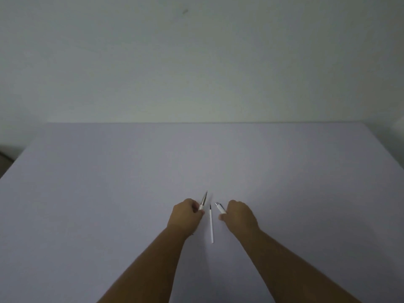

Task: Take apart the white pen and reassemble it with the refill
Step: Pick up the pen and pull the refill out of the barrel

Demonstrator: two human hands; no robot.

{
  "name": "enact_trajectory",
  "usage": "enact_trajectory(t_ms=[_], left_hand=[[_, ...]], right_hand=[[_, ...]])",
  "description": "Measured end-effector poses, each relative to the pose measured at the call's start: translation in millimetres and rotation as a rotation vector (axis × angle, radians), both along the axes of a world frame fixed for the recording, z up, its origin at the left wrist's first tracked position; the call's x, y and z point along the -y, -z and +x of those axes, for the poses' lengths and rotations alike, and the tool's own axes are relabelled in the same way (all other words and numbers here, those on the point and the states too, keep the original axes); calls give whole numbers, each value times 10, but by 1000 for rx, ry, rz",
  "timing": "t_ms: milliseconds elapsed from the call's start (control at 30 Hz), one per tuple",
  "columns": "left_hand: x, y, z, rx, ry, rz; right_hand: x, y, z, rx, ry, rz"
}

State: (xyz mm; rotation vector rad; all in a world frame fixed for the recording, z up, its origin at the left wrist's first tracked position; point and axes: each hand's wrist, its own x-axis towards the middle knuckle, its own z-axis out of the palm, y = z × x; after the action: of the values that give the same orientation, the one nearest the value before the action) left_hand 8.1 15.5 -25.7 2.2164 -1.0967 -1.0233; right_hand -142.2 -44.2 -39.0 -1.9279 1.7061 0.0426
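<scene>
The white pen is in two pieces. My left hand [187, 212] grips the front section [203, 201], white with a grey pointed tip that aims away from me. My right hand [239, 214] holds the rear barrel [220, 207], white with a silver end pointing up and left. Between the hands a thin white refill [211, 225] with a dark tip lies flat on the table, untouched by either hand. How much of each pen piece sits inside the fists is hidden.
A pale lilac table [131, 193] fills the lower view, its far edge meeting a plain light wall [196, 62]. The table's left edge drops off near a dark strip at the far left.
</scene>
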Motion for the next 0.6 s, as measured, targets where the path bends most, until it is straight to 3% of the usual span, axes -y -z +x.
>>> enact_trajectory(t_ms=[267,333,433,600], left_hand=[[-35,-32,2,34,31,-16],[-27,-52,0,94,77,-23],[-11,-92,-49,165,136,-65],[17,-175,-86,169,149,-113]], right_hand=[[-24,-44,-19,59,21,-29],[-5,-131,26,184,78,-43],[18,-295,154,535,208,150],[41,-404,246,684,238,255]])
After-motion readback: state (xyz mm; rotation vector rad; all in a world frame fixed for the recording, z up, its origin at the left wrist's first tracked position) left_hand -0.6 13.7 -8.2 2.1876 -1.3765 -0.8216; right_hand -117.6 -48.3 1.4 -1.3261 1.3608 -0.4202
